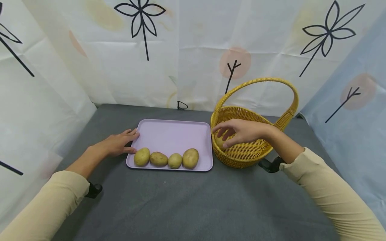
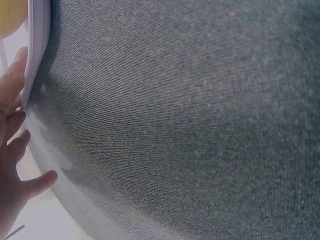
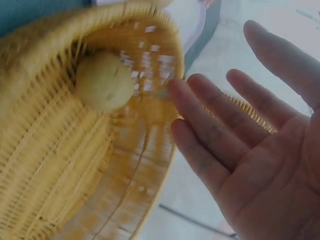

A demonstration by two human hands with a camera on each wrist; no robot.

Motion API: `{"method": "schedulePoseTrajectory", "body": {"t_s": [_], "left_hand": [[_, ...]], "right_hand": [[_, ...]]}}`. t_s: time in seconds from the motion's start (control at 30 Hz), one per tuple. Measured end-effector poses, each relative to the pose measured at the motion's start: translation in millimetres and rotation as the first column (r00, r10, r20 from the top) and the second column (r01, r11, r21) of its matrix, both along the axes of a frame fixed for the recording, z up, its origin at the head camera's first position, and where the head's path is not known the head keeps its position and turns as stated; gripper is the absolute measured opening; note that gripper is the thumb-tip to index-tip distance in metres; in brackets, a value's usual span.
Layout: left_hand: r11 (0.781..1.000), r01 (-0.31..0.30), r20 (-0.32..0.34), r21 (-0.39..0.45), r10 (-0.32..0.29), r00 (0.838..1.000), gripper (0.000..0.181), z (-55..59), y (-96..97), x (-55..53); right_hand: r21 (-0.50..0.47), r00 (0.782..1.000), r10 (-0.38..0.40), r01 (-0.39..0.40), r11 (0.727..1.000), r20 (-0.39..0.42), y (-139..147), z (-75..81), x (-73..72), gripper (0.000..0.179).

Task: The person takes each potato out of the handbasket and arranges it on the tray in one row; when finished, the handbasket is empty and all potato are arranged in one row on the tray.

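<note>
My left hand [image 1: 119,143] rests at the left edge of a pale purple tray [image 1: 173,134], its fingers spread and touching the rim. Along the tray's front side lies a row of several potatoes [image 1: 158,159]. Over the left part of a yellow wicker basket [image 1: 241,160] hovers my right hand [image 1: 241,131], holding nothing. In the right wrist view its fingers [image 3: 220,140] are extended and spread apart. A single potato [image 3: 104,81] lies inside the basket against the wall nearest the tray; in the head view the right hand partly hides it.
A dark grey cloth [image 1: 181,201] covers the table. The basket's tall arched handle [image 1: 259,80] rises behind the right hand. White curtains [image 1: 199,50] with plant drawings hang behind and at both sides.
</note>
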State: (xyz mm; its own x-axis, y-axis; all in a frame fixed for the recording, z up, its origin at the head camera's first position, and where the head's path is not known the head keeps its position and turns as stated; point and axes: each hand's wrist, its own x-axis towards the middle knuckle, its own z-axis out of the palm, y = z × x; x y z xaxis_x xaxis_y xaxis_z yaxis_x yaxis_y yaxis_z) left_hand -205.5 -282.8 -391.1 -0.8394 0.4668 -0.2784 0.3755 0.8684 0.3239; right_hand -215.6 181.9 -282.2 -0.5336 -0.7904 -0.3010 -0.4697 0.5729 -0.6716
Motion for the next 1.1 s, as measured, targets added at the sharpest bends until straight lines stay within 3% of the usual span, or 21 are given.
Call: {"method": "schedulePoseTrajectory", "body": {"t_s": [0.37,0.6,0.7,0.9,1.1], "left_hand": [[1.000,-0.002,0.009,-0.004,0.002,1.000,0.085,1.1,2.3,0.8],[1.000,0.004,-0.002,-0.006,-0.004,1.000,0.085,0.7,3.4,1.0],[1.000,0.003,0.003,-0.004,-0.003,1.000,0.085,0.6,3.3,0.6],[1.000,0.002,0.010,-0.012,-0.002,1.000,0.085,0.9,2.2,-0.8],[1.000,-0.004,0.007,-0.021,0.004,1.000,0.086,2.1,2.7,-0.6]], "right_hand": [[0.094,0.994,-0.038,0.029,0.995,0.101,18,-16.4,-24.1,0.061],[0.176,0.998,-0.018,0.008,0.984,0.056,19,-27.3,-42.2,0.059],[0.210,0.996,-0.035,0.017,0.978,0.083,18,-29.1,-48.5,0.059],[0.247,0.959,-0.128,0.064,0.967,0.252,17,-32.9,-56.3,0.065],[0.271,0.922,-0.175,0.080,0.959,0.346,13,-41.0,-60.3,0.068]]}}
